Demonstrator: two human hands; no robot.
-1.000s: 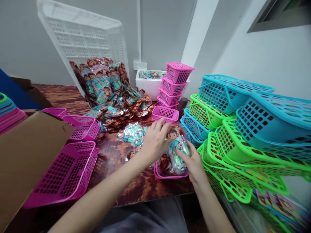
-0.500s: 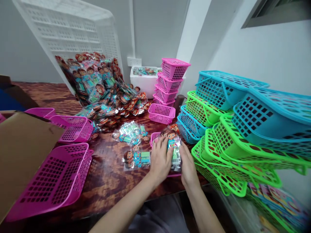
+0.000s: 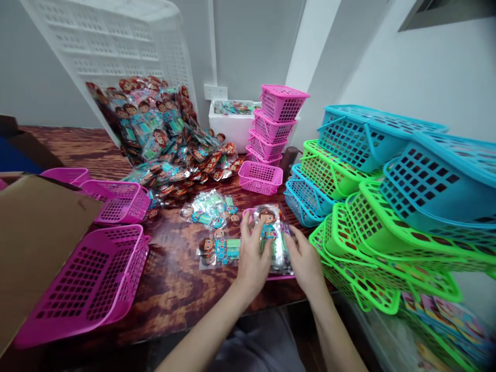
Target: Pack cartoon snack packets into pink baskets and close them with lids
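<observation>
Left hand [image 3: 252, 258], right hand [image 3: 308, 262] — fingers [image 3: 257, 231] spread, bracketing packets [image 3: 276, 238] between; probably kept them from sliding off basket [image 3: 281, 277] beneath.

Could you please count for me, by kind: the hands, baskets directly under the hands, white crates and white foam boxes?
Left hand and right hand: 2
Pink basket under them: 1
White crate: 1
White foam box: 1
Total: 5

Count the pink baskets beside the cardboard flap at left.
3 visible: the near basket, the middle basket beyond it, and the far basket behind that. The cardboard flap may hide others.
</observation>
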